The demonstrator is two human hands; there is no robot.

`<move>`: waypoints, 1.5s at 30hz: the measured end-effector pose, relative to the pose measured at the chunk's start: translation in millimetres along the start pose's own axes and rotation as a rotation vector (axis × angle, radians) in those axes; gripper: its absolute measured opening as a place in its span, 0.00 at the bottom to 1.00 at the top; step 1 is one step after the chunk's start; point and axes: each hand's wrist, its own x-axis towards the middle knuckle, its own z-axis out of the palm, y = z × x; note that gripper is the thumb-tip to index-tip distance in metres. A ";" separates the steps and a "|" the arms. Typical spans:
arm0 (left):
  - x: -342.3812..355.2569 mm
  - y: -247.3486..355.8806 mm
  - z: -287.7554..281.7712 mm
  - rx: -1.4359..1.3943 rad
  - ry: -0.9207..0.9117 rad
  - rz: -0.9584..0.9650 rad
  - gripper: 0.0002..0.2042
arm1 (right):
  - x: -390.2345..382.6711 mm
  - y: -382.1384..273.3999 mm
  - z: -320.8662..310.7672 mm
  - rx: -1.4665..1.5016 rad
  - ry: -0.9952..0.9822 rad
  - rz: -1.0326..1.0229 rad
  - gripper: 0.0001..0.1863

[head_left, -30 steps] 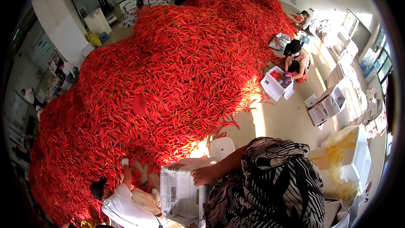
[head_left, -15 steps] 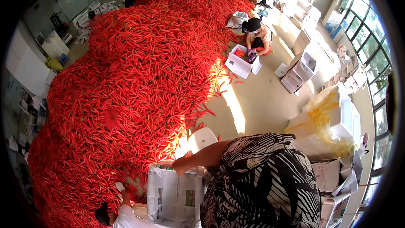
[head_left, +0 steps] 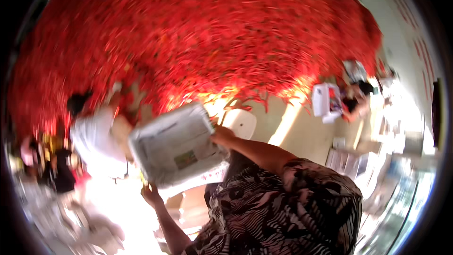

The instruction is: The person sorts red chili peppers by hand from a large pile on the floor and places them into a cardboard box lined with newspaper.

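Observation:
Between my two hands is a white box (head_left: 172,148) lined with newspaper, tilted, with its open top facing me. My right hand (head_left: 223,136) grips the rim on its right side. At the near left corner, my left hand (head_left: 152,195) has its fingers closed on the box edge. Motion blurs the finger detail. No chili peppers show inside the box. Just beyond it lies a huge heap of red chili peppers (head_left: 212,38). A white plastic stool (head_left: 241,123) stands to the right of the box, partly behind my right hand.
Close on the left crouches a co-worker in white (head_left: 96,134); farther left is a person in dark clothing (head_left: 60,170). At the right another person (head_left: 359,101) crouches by a white box (head_left: 325,99). More boxes (head_left: 347,163) stand at the right. Strong sunlight washes out the lower left.
My view has swung left, so the heap now spans the top. The lined box is lifted and tilted. My left hand has come into view on it; my right hand still holds its edge.

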 end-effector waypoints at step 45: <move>-277.3 -67.4 297.5 -0.415 -0.433 -0.817 0.12 | 280.6 77.6 421.5 0.205 -0.186 0.317 0.18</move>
